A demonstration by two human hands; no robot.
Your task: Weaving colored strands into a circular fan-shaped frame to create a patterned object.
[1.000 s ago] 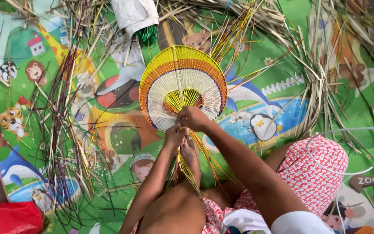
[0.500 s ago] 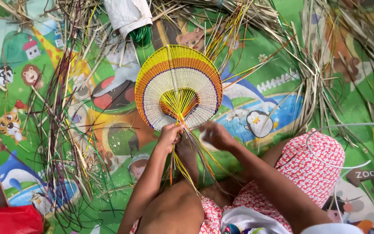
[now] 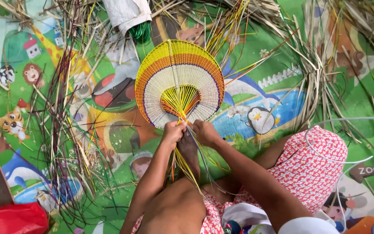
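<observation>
A round woven fan point(image 3: 179, 82) with yellow, orange and white bands lies in front of me on a cartoon play mat point(image 3: 260, 78). Its loose yellow and orange strands point(image 3: 186, 167) gather at the base and trail down over my leg. My left hand point(image 3: 172, 132) is closed on the fan's base at the strand bundle. My right hand point(image 3: 204, 131) grips the same bundle just to the right, the two hands almost touching.
Piles of dry straw and coloured strips ring the mat, thick at the left point(image 3: 61, 130) and right point(image 3: 325, 65). A white cloth with green strands point(image 3: 130, 15) lies at the top. A red bag point(image 3: 14, 219) sits at the lower left. A thin white cord point(image 3: 325, 156) crosses my patterned knee.
My right hand has moved back in from the right and closed on the strand bundle beside my left hand. The fan sits slightly further right in view.
</observation>
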